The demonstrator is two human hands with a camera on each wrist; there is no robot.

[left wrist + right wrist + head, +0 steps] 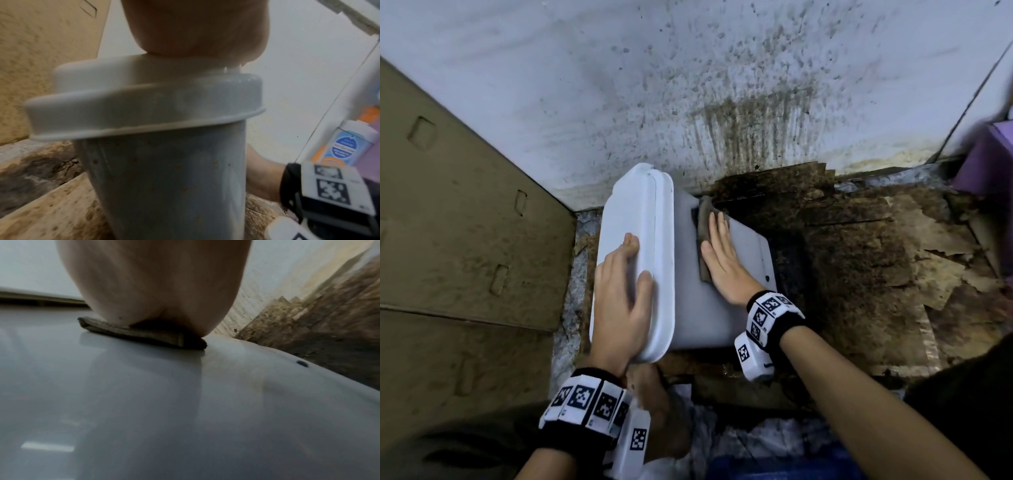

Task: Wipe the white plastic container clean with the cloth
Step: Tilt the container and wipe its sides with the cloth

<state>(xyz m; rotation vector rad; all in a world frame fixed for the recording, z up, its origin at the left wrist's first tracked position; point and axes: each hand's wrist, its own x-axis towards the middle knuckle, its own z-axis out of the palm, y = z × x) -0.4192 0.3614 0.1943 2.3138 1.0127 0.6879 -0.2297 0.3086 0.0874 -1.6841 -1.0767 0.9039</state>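
Note:
A white plastic container (709, 308) with its lid (640, 219) on stands tilted to the right on the floor. My left hand (625, 294) lies flat on the lid with straight fingers and steadies it. My right hand (719, 253) presses a folded grey-brown cloth (703, 233) flat against the container's sloping side wall. In the right wrist view the cloth (141, 335) sits under my palm on the glossy wall (144, 402). The left wrist view shows the lid's rim (123, 113) and a speckled side (164, 178) of the container.
A stained white wall (688, 85) rises right behind the container. Brown cardboard (455, 212) stands at the left. Wet, torn cardboard (859, 260) covers the floor to the right. A purple thing (986, 161) stands at the far right, a labelled bottle (347, 146) beside it.

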